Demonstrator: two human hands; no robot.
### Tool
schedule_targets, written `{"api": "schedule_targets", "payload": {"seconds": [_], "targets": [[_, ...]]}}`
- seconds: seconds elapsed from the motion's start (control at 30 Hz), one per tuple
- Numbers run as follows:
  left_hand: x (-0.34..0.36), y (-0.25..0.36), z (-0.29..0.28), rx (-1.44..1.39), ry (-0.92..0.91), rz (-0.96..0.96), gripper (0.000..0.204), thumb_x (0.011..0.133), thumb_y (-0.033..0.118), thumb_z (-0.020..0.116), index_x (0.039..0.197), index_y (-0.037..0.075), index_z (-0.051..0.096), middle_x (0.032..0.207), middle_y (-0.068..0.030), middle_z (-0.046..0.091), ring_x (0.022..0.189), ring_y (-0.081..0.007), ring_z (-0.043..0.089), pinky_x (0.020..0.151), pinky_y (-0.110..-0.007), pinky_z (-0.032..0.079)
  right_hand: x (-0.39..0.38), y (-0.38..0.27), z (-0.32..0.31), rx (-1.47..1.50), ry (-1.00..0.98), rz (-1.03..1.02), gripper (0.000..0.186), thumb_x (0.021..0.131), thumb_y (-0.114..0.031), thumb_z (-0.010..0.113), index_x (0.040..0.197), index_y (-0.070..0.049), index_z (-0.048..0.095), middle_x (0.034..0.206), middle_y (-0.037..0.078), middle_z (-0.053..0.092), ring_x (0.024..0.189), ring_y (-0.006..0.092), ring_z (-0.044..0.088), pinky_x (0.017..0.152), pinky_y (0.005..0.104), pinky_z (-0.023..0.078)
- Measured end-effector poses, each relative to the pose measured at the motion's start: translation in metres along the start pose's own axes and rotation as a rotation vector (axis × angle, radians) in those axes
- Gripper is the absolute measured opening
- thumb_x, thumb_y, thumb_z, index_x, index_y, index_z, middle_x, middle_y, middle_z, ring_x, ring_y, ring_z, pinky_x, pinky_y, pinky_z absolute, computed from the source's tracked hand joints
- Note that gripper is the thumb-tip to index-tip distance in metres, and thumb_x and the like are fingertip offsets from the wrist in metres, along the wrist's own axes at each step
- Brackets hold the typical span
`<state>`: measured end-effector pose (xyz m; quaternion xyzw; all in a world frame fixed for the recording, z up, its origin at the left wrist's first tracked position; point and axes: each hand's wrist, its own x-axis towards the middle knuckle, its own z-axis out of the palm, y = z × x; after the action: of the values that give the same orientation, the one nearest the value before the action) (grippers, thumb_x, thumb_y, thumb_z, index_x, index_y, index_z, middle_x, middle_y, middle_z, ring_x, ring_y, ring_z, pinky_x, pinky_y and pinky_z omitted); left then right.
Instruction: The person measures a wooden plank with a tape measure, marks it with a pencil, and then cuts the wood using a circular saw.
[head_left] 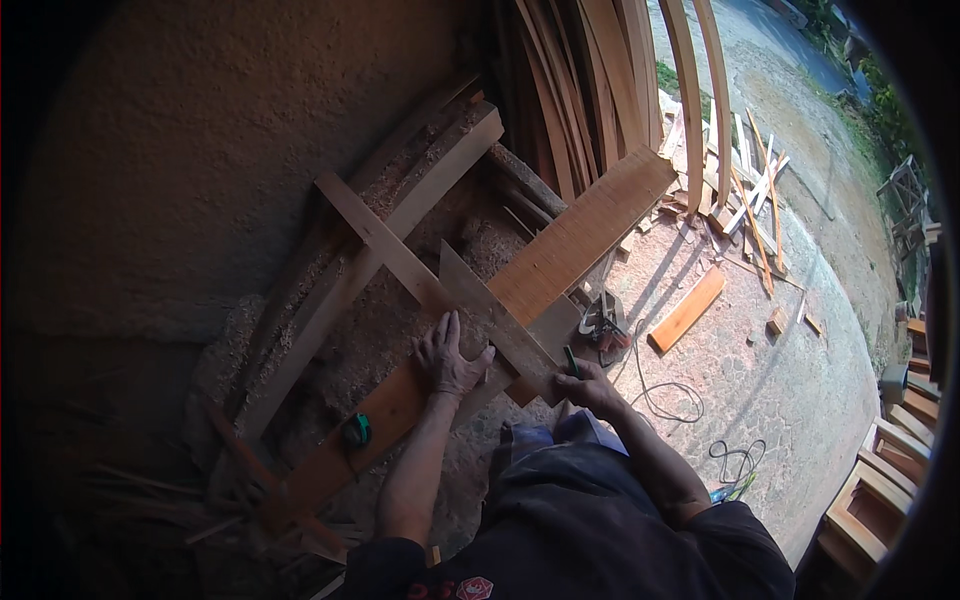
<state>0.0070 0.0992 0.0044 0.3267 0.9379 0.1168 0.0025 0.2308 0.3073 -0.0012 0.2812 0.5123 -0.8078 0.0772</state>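
Two hands: left (pixel 453 368) spread on wood (pixel 392 408), right (pixel 594 391) gripping green stick (pixel 571 358).

Dark shirt (pixel 590 550) — short sleeves (pixel 735 540), red emblem (pixel 475 588)

I see the left hand (pixel 455 365) palm down, thumb (pixel 482 362) splayed, and the right hand (pixel 592 389) curled, both bare forearms (pixel 416 475) angled forward

Left fingers (pixel 453 336) on crossed wooden boards (pixel 585 235)
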Motion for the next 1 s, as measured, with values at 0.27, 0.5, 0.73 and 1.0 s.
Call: {"api": "schedule_targets", "payload": {"seconds": [0.27, 0.5, 0.73, 1.0], "targets": [[-0.001, 0.002, -0.001, 0.037, 0.0, -0.006, 0.105, 0.074, 0.073, 0.066, 0.155, 0.01, 0.043, 0.155, -0.0126, 0.047, 0.139, -0.0348, 0.044, 0.118, -0.061, 0.022, 0.001, 0.003, -0.003, 0.0, -0.012, -0.013, 0.014, 0.1, -0.023, 0.068, 0.098, -0.01, 0.069, 0.073, -0.007, 0.057, 0.06, 0.0047, 0.048, 0.054, 0.0254, 0.038], [-0.001, 0.004, 0.001, 0.007, -0.001, -0.032, 0.105, 0.074, 0.071, 0.067, 0.154, 0.009, 0.043, 0.155, -0.0127, 0.046, 0.137, -0.0381, 0.043, 0.115, -0.058, 0.028, 0.014, -0.023, -0.019, -0.453, 0.419, -0.301, 0.048, 0.103, -0.044, 0.062, 0.095, 0.001, 0.076, 0.079, 0.006, 0.069, 0.081, 0.0153, 0.065, 0.074, 0.0337, 0.05], [-0.001, 0.004, -0.003, -0.002, -0.043, -0.074, 0.106, 0.074, 0.074, 0.066, 0.155, 0.01, 0.041, 0.157, -0.0102, 0.042, 0.138, -0.039, 0.04, 0.115, -0.058, 0.028, 0.043, -0.133, 0.034, -0.495, 0.37, -0.331, 0.046, 0.103, -0.043, 0.061, 0.102, 0.001, 0.076, 0.092, 0.014, 0.077, 0.085, 0.0209, 0.072, 0.076, 0.0349, 0.054], [-0.001, 0.004, 0.003, -0.034, 0.022, -0.059, 0.105, 0.075, 0.079, 0.064, 0.152, 0.011, 0.045, 0.153, -0.0095, 0.045, 0.135, -0.0382, 0.04, 0.115, -0.058, 0.026, 0.139, -0.112, 0.042, -0.796, 0.151, -0.838, 0.021, 0.095, -0.021, 0.066, 0.106, -0.005, 0.075, 0.092, 0.019, 0.075, 0.076, 0.0315, 0.075, 0.068, 0.0389, 0.057]]}}
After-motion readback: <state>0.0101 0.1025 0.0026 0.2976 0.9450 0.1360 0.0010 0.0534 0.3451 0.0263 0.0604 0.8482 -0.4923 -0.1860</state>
